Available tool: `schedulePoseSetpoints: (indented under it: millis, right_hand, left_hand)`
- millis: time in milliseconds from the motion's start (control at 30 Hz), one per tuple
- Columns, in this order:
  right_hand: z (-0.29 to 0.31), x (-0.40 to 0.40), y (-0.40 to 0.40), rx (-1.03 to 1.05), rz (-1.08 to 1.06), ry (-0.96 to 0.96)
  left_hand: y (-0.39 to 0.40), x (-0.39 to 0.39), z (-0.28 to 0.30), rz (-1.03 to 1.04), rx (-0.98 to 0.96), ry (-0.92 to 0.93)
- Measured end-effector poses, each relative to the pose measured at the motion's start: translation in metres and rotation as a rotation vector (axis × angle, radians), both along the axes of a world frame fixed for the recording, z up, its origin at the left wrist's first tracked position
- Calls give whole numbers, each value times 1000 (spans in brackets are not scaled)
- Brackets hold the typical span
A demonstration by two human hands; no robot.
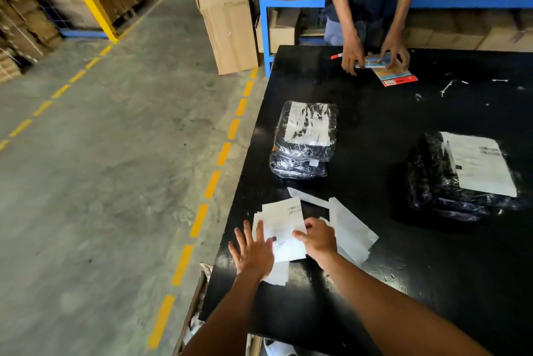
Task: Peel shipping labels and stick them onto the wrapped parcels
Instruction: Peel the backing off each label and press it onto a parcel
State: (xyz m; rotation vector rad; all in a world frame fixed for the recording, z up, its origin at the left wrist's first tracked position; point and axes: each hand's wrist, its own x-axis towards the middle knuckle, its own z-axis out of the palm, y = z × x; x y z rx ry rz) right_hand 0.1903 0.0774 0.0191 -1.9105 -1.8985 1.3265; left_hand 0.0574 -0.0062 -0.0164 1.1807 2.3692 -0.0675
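Here the left hand (pixel 253 251) presses flat on the labels (pixel 284 233); the right hand (pixel 318 237) seemingly pinches the top one. Peeling carelessly could lift two.

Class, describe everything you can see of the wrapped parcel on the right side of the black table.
The right parcel is a bulky, dark bundle in shiny, crinkled clear plastic wrap that catches the light. It lies flat on the black table. A large white shipping label is already stuck on its top, with faint print and a small black square; the text is too blurred to read. No hand touches it, and it sits apart from the other parcel.
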Motion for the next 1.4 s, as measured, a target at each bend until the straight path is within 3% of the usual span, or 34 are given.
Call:
schedulePoseSetpoints:
  millis: [367, 533, 633, 700, 767, 800, 867, 1033, 1100, 1267, 1400]
  right_hand:
    - [6, 18, 16, -38, 7, 44]
    - [14, 44, 36, -81, -83, 359]
    - [24, 63, 45, -121, -105, 531]
    - [31, 74, 52, -117, -71, 579]
    - [38, 84, 56, -127, -46, 597]
    - [41, 88, 58, -147, -29, 610]
    - [47, 93, 62, -169, -1, 619]
    - [75, 109, 87, 114, -167, 665]
    - [84, 119, 98, 225, -115, 641]
    - [100, 131, 112, 207, 91, 496]
    - [102, 130, 117, 134, 199, 478]
  left_hand:
    - [9, -10, 9, -30, 5, 44]
    - [16, -8, 18, 44, 15, 60]
    - [34, 2, 31, 151, 246, 58]
    - [56, 15, 48, 246, 472, -276]
    - [77, 32, 74, 372, 546, -781]
    - [84, 40, 84, 393, 565, -947]
    - [96, 54, 102, 351, 616, -1039]
    - [125, 76, 122, 148, 584, -1047]
    - [134, 82, 128, 65, 574, -1001]
    - [159, 83, 138, -102, 694, -471]
    - [173, 92, 147, -210, 752, -446]
